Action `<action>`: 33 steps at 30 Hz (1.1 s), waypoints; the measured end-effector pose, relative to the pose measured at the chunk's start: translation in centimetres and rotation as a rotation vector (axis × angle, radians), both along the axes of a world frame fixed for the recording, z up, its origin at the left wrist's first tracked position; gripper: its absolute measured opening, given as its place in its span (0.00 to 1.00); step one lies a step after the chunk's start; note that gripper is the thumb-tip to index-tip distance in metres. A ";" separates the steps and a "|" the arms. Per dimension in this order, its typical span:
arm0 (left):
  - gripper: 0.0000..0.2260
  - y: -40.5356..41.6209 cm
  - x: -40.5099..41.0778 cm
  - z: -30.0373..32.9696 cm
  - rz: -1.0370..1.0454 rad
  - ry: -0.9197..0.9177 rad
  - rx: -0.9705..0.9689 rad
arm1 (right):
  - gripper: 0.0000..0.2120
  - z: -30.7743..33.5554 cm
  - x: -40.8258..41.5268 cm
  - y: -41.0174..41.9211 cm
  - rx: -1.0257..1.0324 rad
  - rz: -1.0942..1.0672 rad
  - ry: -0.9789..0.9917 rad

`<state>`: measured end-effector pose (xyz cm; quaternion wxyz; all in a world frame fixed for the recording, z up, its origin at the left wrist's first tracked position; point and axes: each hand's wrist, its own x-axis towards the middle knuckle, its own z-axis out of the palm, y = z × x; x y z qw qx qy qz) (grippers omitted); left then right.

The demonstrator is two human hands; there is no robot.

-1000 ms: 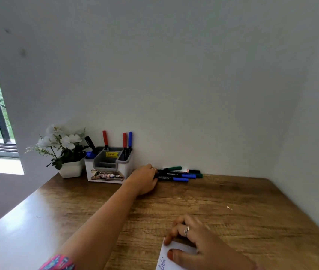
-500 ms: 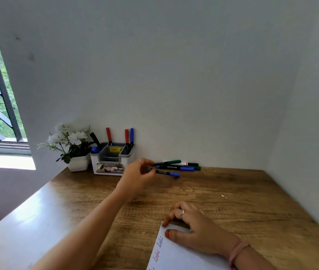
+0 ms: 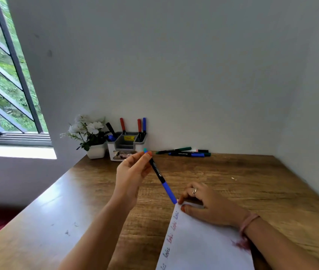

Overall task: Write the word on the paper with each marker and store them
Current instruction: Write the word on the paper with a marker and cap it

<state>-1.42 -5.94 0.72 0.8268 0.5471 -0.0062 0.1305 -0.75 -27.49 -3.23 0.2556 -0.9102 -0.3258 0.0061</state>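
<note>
My left hand (image 3: 130,172) pinches the back end of a black marker with a blue cap (image 3: 159,176), held in the air and slanting down toward the paper. Its capped end nearly touches the fingers of my right hand (image 3: 207,206), which lies flat on the top corner of the white paper (image 3: 199,248). Several small words in blue and red run down the paper's left edge. More markers (image 3: 185,152) lie against the back wall. A white and grey organizer (image 3: 126,148) holds several upright markers.
A white pot of white flowers (image 3: 90,137) stands left of the organizer in the desk's back left corner. The wooden desk (image 3: 252,184) meets walls behind and on the right. A barred window (image 3: 4,90) opens at the left. A reddish smudge marks the paper near my right wrist.
My left hand lifted the blue-capped marker from the pile by the wall and brought it toward me, over the paper's top corner. My right hand stayed on the paper.
</note>
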 end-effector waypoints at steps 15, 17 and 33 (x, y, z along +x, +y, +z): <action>0.12 -2.4 -1.8 0.3 -0.285 0.019 0.098 | 0.06 2.8 -2.9 3.8 0.590 -0.089 0.326; 0.20 -2.5 -2.1 0.3 -0.383 0.083 0.351 | 0.07 2.9 -3.0 3.5 0.641 -0.133 0.303; 0.11 -4.2 -3.5 -0.7 -0.556 0.008 0.546 | 0.08 3.3 -4.0 4.5 0.965 -0.306 0.402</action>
